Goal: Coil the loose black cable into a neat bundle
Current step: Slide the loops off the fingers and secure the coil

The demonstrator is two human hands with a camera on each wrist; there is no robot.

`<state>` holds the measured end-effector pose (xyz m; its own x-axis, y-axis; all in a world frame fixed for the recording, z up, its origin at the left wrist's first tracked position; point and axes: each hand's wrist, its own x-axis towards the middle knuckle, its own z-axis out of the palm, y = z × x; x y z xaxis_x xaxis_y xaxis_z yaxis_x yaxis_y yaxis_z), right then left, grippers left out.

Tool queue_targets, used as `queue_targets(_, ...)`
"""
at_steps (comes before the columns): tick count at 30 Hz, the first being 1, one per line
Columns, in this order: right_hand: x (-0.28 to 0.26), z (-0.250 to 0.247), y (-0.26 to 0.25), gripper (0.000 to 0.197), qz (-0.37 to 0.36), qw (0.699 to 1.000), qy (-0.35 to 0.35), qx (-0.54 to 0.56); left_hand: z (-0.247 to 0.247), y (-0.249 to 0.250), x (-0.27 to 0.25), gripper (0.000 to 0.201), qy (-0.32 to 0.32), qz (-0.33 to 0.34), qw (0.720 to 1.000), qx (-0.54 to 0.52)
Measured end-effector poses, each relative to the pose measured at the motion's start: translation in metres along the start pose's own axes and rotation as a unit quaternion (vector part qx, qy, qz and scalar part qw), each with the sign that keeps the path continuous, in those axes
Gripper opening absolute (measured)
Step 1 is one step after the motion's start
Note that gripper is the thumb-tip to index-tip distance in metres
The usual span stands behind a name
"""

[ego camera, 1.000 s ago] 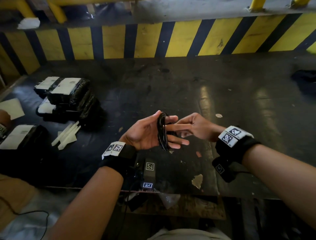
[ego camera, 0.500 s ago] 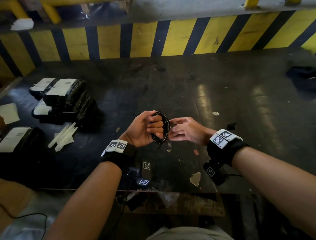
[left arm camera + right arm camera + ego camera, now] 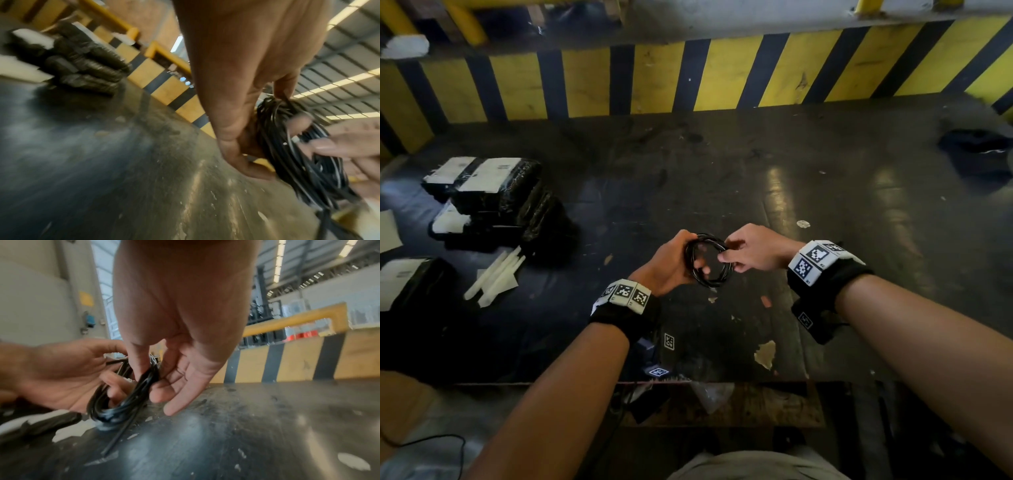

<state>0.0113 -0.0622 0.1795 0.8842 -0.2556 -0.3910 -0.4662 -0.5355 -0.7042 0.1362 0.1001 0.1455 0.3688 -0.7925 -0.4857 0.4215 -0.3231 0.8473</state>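
The black cable [image 3: 709, 277] is wound into a small round coil held just above the dark table [image 3: 756, 164]. My left hand [image 3: 671, 263] grips the coil's left side, fingers curled through the loop. My right hand [image 3: 743, 255] pinches the coil's right side between thumb and forefinger. In the left wrist view the coil [image 3: 304, 162] shows several turns, and a small light tip shows at the right hand's fingertips. In the right wrist view the coil [image 3: 127, 395] hangs between both hands, with a short loose end [image 3: 117, 438] pointing down to the table.
Black wrapped packs with white labels [image 3: 493, 198] are stacked at the left, with white strips [image 3: 496, 274] beside them. A dark object [image 3: 979, 150] lies at the far right. A yellow and black striped barrier [image 3: 688, 78] runs along the table's far edge.
The coil has turned from edge-on to facing me as a ring. My right hand has come back onto its right side and pinches it; my left keeps its hold.
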Motion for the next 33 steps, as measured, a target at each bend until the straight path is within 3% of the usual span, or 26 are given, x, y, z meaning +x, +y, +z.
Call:
queue_targets(3,-0.008,-0.005,-0.007,0.024,-0.012,0.99,0.011,-0.142,0.004,0.001,0.003,0.035,0.022,0.049,0.976,0.212)
queue_targets(6,-0.011,-0.008,-0.004,0.022,-0.002,0.989,0.02,-0.145,0.007,0.009,0.002,0.035,-0.006,0.108,0.938,0.329)
queue_targets(10,-0.011,-0.003,0.016,0.027,0.007,0.998,0.037,0.052,0.007,0.006,0.006,0.034,-0.01,0.134,0.947,0.29)
queue_targets(15,-0.022,0.005,0.031,0.019,0.034,0.95,0.019,0.309,0.0,-0.009,0.012,0.032,-0.019,0.126,0.972,0.199)
queue_targets(19,-0.027,0.009,0.034,0.019,0.026,0.95,0.025,0.309,0.001,-0.007,0.01,0.031,-0.029,0.109,0.981,0.157)
queue_targets(27,-0.026,0.016,0.037,0.026,0.032,0.934,0.011,0.356,-0.004,-0.005,0.003,0.031,-0.036,0.112,0.974,0.194)
queue_targets(33,-0.025,0.025,0.022,0.036,0.041,0.92,0.04,0.388,-0.005,-0.006,0.004,0.031,0.011,0.119,0.968,0.219)
